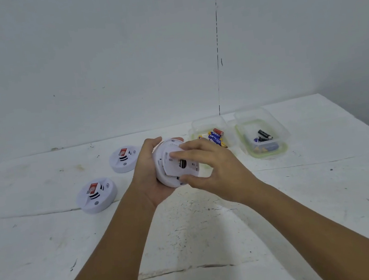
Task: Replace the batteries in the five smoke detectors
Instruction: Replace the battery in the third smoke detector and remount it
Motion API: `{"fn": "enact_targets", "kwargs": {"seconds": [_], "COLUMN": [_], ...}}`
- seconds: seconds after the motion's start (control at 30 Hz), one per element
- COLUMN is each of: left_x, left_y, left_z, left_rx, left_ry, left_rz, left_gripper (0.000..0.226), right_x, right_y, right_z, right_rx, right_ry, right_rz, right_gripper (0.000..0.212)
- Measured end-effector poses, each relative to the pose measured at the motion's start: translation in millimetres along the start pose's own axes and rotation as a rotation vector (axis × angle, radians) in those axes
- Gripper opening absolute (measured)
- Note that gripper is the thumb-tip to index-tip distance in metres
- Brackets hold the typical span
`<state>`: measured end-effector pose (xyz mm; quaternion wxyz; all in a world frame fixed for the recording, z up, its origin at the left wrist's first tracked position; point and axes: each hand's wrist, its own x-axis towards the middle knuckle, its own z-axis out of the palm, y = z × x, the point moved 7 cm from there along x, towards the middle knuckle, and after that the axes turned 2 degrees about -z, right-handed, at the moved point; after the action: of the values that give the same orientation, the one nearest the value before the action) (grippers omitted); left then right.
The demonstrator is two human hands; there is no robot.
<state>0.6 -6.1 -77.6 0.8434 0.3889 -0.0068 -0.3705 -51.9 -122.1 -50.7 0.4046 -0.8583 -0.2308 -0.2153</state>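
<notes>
A white round smoke detector is held above the table with its back side turned toward me. My left hand grips it from the left, fingers curled round its rim. My right hand pinches the back plate, fingers on its upper edge and thumb at the lower edge. Two more white smoke detectors lie face up on the table to the left, one nearer and one farther back, each with a red label.
Two clear plastic containers stand at the back right: the left one holds several blue and red batteries, the right one holds a few dark batteries. The white table is scuffed. A white wall rises behind.
</notes>
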Motion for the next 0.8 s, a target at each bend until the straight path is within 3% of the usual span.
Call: {"fn": "enact_targets", "kwargs": {"seconds": [0.8], "left_x": [-2.2], "left_y": [-2.7], "left_z": [1.5], "left_rx": [0.012], "left_ry": [0.012], "left_rz": [-0.055], "left_gripper": [0.045], "right_x": [6.0], "right_y": [2.4], "right_z": [6.9], "right_rx": [-0.07], "right_ry": [-0.043], "right_rz": [-0.033], "right_gripper": [0.04]}}
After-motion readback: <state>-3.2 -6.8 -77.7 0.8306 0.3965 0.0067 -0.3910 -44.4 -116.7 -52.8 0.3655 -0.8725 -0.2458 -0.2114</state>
